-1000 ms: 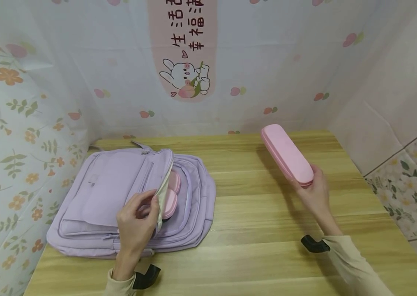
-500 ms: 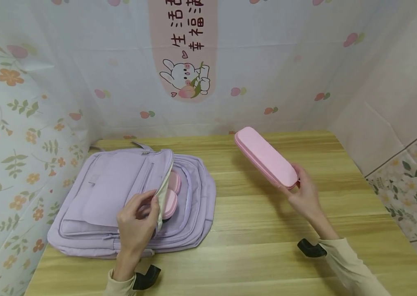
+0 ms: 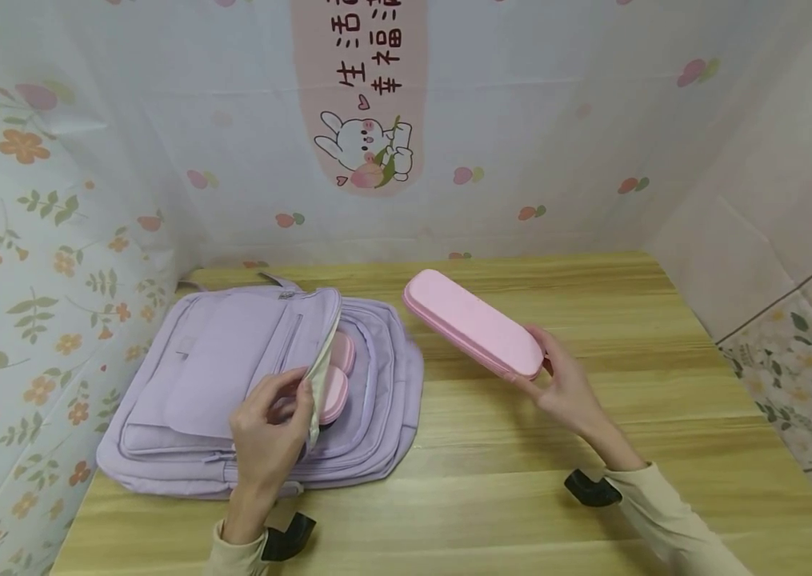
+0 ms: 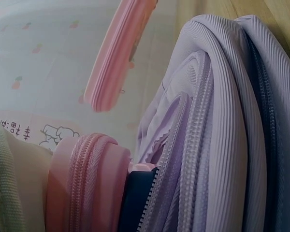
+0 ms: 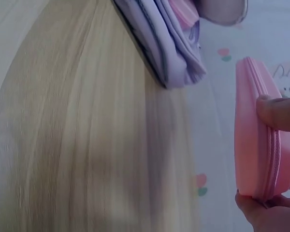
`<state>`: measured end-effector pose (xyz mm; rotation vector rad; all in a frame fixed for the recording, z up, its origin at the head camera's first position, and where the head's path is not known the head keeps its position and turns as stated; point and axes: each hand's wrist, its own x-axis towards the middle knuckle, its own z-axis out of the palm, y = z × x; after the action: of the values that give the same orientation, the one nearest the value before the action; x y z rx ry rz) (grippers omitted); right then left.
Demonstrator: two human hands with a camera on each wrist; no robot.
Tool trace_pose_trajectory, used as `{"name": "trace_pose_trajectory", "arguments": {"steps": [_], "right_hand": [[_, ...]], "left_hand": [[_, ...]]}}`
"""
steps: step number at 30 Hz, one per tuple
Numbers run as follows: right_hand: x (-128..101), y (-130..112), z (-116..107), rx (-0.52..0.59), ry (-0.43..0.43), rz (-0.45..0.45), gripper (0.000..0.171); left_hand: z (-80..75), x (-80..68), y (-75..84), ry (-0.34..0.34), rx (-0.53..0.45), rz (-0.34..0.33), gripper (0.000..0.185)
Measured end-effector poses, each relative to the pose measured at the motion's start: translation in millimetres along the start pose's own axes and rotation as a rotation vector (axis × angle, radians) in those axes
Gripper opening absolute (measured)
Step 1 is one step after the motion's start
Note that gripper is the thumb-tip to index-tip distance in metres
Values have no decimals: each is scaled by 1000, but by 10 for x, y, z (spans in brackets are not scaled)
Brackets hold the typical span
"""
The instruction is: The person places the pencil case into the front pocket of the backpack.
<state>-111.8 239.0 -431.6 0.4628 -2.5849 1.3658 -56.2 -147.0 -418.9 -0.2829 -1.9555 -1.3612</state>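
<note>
A lavender backpack (image 3: pixel 214 360) lies flat at the left with one pocket open. My left hand (image 3: pixel 267 420) pinches the cream-lined edge of the pocket's flap (image 3: pixel 322 376) and holds it up. Inside the pocket, pink zippered cases (image 3: pixel 336 392) show, beside something dark blue (image 4: pixel 135 198) in the left wrist view. Over the table, right of the backpack, my right hand (image 3: pixel 567 392) grips a long pink zippered pencil case (image 3: pixel 474 322) by its near end. In the right wrist view the thumb (image 5: pixel 278 113) presses near the zipper, with fingers under the case's lower end.
The wooden table (image 3: pixel 492 496) runs back to a wall covered with printed white sheeting (image 3: pixel 557 136). Floral sheeting (image 3: pixel 38 320) stands close on the backpack's left. Each wrist wears a black mount (image 3: pixel 593 488).
My right hand has carried the pink pencil case leftward and slightly nearer, toward the backpack, and the case has turned flatter across. My left hand keeps its hold on the flap.
</note>
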Motion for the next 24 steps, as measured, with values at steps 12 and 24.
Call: {"name": "trace_pose_trajectory", "arguments": {"steps": [12, 24], "right_hand": [[88, -118, 263, 63, -228, -28, 76], [317, -276, 429, 46, -309, -100, 77]], "left_hand": [[-7, 18, 12, -9, -24, -15, 24], [-32, 69, 19, 10, 13, 20, 23]]}}
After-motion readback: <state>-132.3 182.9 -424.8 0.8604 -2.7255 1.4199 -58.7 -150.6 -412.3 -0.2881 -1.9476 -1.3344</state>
